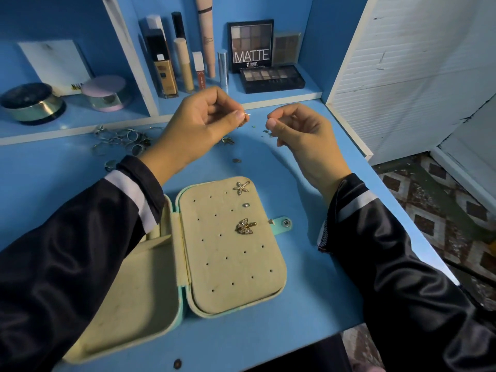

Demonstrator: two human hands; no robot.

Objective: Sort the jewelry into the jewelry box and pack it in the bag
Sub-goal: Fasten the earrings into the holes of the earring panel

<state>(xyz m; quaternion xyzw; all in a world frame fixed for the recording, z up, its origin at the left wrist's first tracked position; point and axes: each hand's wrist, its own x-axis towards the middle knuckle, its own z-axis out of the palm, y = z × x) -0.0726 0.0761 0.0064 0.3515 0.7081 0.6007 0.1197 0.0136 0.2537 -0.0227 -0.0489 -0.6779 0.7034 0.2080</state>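
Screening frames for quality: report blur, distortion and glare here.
Head view: wide-angle lens bows the shelf edge; sleeves show sheen; the earring pinched by the left hand and the bit in the right hand look soft; the starfish earring is sharp.

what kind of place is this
Most likely a home vanity or dressing table: shelf cubbies hold makeup, such as a MATTE eyeshadow palette and a foundation bottle, and an open jewelry box lies on the blue tabletop near a heap of rings.
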